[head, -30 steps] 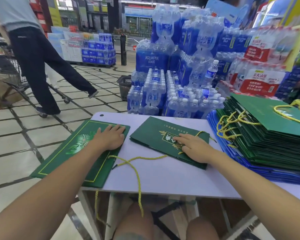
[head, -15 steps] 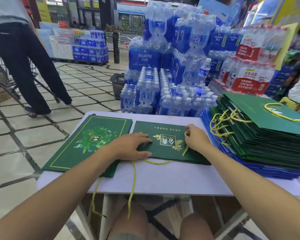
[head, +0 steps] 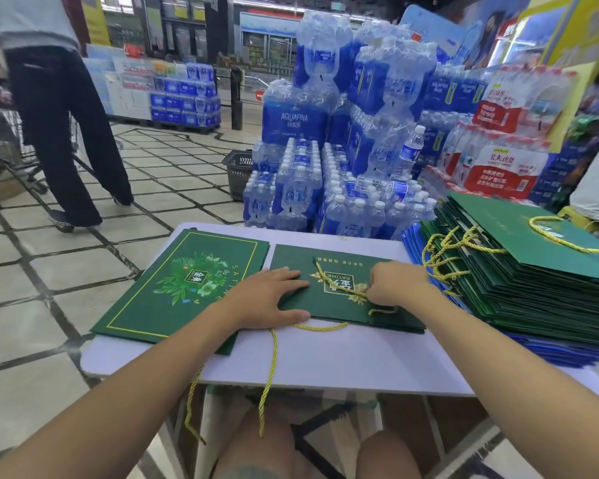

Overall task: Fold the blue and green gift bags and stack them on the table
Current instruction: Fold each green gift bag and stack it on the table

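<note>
A folded green gift bag [head: 329,271] with a gold logo lies flat at the middle of the white table [head: 343,364]. My left hand [head: 267,299] rests flat on its left edge with fingers spread. My right hand [head: 396,283] sits on the bag's right part and pinches its yellow cord handle [head: 320,273]. A second flat green bag [head: 173,288] with a leaf print lies to the left, overhanging the table's left edge. Its yellow cords [head: 268,378] hang off the front edge.
A tall stack of flat green bags [head: 533,281] on blue bags [head: 564,354] fills the table's right side. Shrink-wrapped water bottle packs [head: 325,198] stand just behind the table. A person [head: 59,115] walks on the tiled floor at far left, next to a cart.
My left hand left the leaf-print bag and came to rest on the middle bag's left edge. My right hand moved across that bag and took hold of the yellow cord. The middle bag now lies squarer.
</note>
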